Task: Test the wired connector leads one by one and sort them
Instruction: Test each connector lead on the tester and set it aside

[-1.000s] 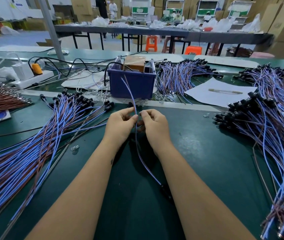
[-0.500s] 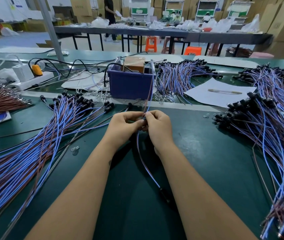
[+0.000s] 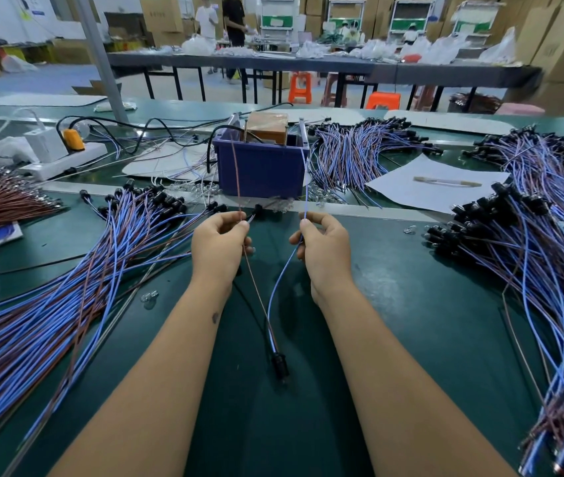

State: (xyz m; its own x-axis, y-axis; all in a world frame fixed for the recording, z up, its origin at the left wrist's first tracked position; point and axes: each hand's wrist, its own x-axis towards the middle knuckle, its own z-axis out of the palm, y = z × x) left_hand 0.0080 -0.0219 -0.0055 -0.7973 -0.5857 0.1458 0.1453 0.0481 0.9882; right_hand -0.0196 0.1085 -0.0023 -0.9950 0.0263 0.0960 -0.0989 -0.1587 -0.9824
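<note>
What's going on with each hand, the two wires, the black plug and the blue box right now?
Left hand: pinching the brown wire.
Right hand: pinching the blue wire.
Brown wire: held, its free end standing upward.
Blue wire: held, its free end standing upward, apart from the brown one.
Black plug: lying on the green table, joined to both wires.
Blue box: open on top.

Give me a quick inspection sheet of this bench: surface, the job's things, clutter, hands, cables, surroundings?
Surface: green bench mat.
Job's things: one lead, brown wire and blue wire spread apart, black connector near the mat; lead piles left, right and behind.
Clutter: blue bin, paper sheet with pen, small clear bulbs.
Hands: left hand pinches the brown wire; right hand pinches the blue.
Cables: power strip, black cords.
Surroundings: tables, orange stools, cartons, people.
</note>
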